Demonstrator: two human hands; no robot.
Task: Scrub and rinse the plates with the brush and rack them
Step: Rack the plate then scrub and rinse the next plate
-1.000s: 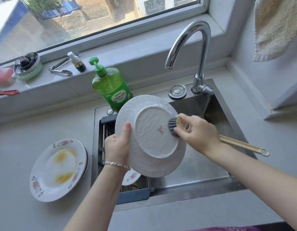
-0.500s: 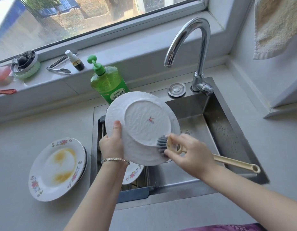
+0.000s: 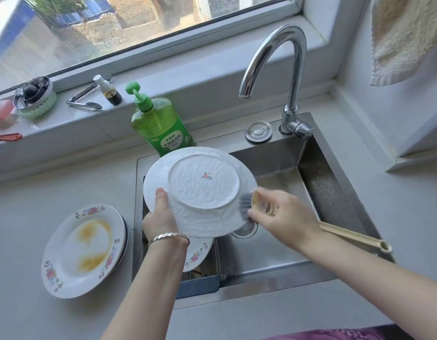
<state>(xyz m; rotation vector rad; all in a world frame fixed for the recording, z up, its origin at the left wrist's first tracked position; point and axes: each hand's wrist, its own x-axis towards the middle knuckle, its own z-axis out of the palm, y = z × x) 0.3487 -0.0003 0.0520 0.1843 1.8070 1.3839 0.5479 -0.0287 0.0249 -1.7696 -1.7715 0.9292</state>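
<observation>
Now your left hand [image 3: 161, 219] grips the soapy plate [image 3: 202, 190] by its rim over the sink [image 3: 335, 187], and your right hand [image 3: 283, 219] is curled round the one brush [image 3: 347, 233], bristles against the plate's edge. A second plate [image 3: 198, 251] lies below it; a stained stack [image 3: 85, 251] sits on the worktop [image 3: 53, 182].

White plate [image 3: 200, 192], soapy; grey-bristled cream brush [image 3: 247, 204]; floral-rimmed plate [image 3: 85, 251], yellow stains; green bottle [image 3: 161, 126].

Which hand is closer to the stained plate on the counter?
Left. The left hand grips the rim of the white plate, just right of the stained plate; the right hand holds the brush farther right, over the sink.
</observation>
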